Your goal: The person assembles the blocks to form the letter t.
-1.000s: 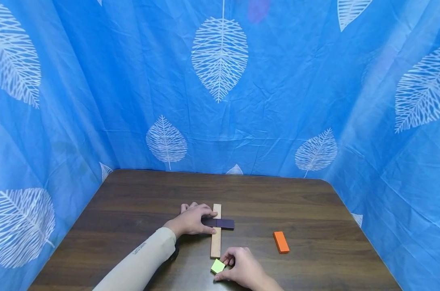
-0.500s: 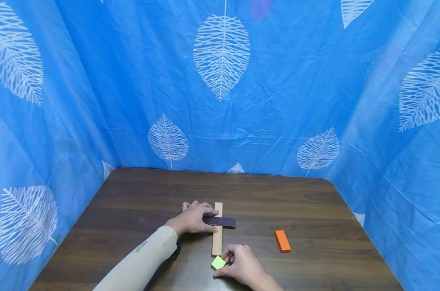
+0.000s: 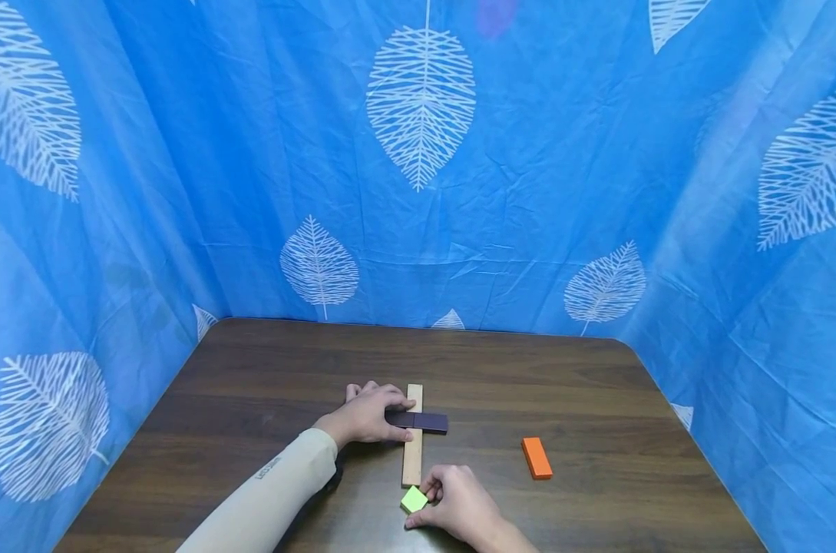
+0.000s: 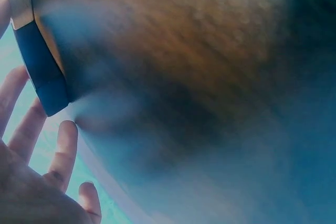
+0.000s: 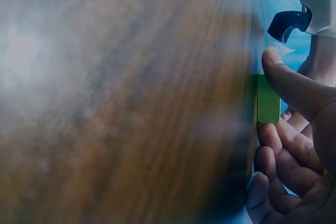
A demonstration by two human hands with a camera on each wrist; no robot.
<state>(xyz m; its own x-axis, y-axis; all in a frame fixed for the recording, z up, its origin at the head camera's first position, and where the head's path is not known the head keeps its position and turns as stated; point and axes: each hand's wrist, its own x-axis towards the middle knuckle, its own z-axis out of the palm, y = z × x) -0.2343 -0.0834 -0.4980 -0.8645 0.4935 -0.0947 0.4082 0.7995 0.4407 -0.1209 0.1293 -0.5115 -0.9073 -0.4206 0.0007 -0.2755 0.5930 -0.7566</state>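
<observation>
Dark purple blocks (image 3: 431,423), end to end with a seam between them, cross a pale wooden strip (image 3: 412,461). My left hand (image 3: 365,415) grips the left dark block, thumb and forefinger on either side of it, their tips reaching the strip. Other fingers spread behind the dark block (image 4: 42,66) in the left wrist view. Just below the strip's near end, my right hand (image 3: 462,503) pinches a small yellow-green block (image 3: 414,500) between thumb and forefinger. The right wrist view shows this green block (image 5: 268,98) edge-on at the tabletop, the other fingers curled below it.
An orange block (image 3: 536,458) lies to the right on the brown wooden table (image 3: 286,346). Blue cloth (image 3: 514,215) with white leaf prints hangs round the back and sides. A dark strap-like piece (image 5: 289,24) sits near the left sleeve in the right wrist view.
The whole head view has shifted slightly. The yellow-green block has turned a little beside the strip's near end; both hands keep nearly the same pose and hold.
</observation>
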